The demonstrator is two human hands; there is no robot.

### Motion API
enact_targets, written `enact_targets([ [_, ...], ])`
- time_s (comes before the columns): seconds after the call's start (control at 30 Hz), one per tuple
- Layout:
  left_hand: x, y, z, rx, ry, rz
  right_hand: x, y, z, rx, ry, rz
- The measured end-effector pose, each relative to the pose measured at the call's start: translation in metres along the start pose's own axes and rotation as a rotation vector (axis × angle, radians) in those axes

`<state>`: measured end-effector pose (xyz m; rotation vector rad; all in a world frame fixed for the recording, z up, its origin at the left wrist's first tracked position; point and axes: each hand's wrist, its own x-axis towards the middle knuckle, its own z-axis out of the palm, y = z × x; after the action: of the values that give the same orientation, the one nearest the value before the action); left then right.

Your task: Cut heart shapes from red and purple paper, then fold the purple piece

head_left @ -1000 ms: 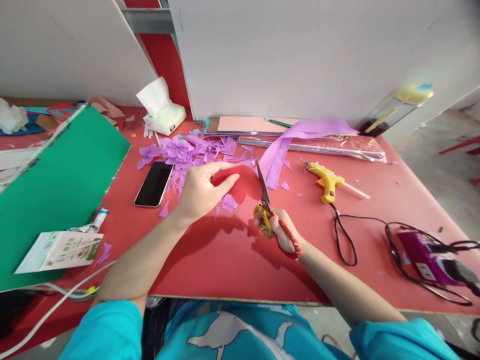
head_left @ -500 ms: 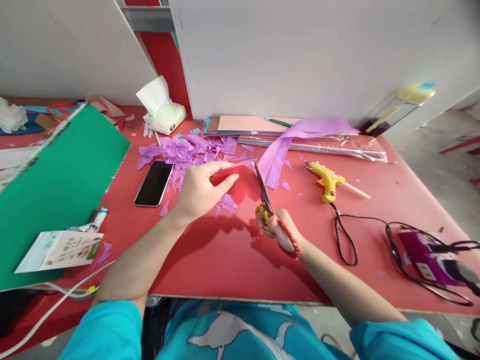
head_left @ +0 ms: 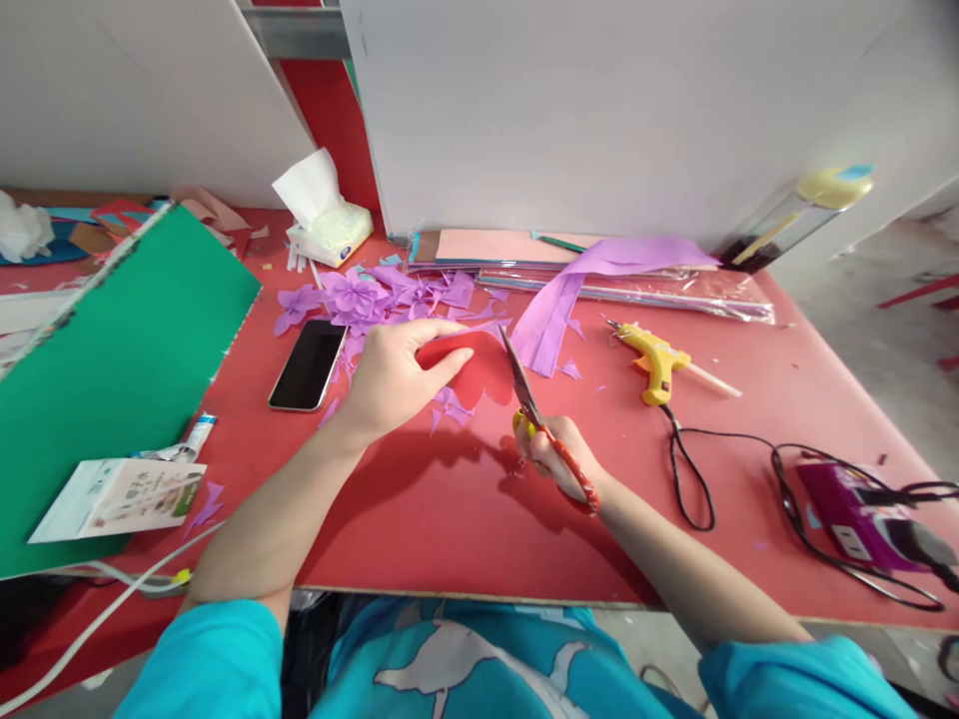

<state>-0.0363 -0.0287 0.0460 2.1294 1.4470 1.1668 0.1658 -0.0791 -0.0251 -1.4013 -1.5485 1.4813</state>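
Observation:
My left hand pinches a piece of red paper between thumb and fingers, holding it above the table. The paper has a curved, lobed lower edge. In my right hand is a pair of scissors with orange and yellow handles, my fingers wrapped through them. The blades point up and away, lying along the paper's right edge, and look nearly closed. Behind and below the paper lie purple paper scraps and purple paper flowers.
A phone lies left of my left hand, near a green board. Tissues, stacked paper packs and a purple paper strip are farther back. Right are a yellow glue gun, its cord and a purple power socket.
The scissor blades have tilted slightly left and drawn closer together along the paper's edge. My left hand and the red paper have shifted a little to the left.

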Motion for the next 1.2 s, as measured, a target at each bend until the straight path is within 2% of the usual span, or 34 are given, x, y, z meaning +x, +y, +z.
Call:
enact_targets([
  [0.5,0.002,0.000,-0.006,-0.001,-0.073,-0.016,0.002,0.006,-0.002,-0.209,0.017,0.016],
  [1.0,0.003,0.002,-0.009,-0.023,-0.135,-0.079,0.006,0.009,-0.002,-0.250,-0.021,0.065],
  [1.1,0.004,0.001,-0.011,-0.064,-0.156,-0.099,0.005,0.009,-0.003,-0.263,0.002,0.045],
  [1.2,0.004,-0.002,-0.013,-0.119,-0.170,-0.107,0.004,0.009,-0.005,-0.214,-0.065,-0.033],
])
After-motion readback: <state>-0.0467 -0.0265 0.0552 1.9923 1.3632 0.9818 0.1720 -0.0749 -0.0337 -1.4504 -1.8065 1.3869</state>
